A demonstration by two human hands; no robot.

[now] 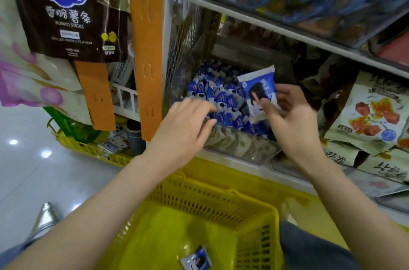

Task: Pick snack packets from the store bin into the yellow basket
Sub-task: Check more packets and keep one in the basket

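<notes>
Closest is the yellow basket (199, 201), with one small blue packet (197, 261) lying on its bottom. The glossy grey floor (33, 177) is off to the left, and a second basket (88, 149) sits on it further back. The left hand (186, 128) is loose and spread, fingertips down on the pile (221, 97) of little blue-white packets in the clear bin (234, 147). The right hand (292, 119) pinches a big packet (259, 88) between thumb and fingers, tilted over the bin's right side. A brown potato-sticks bag (66, 15) hangs up top left.
</notes>
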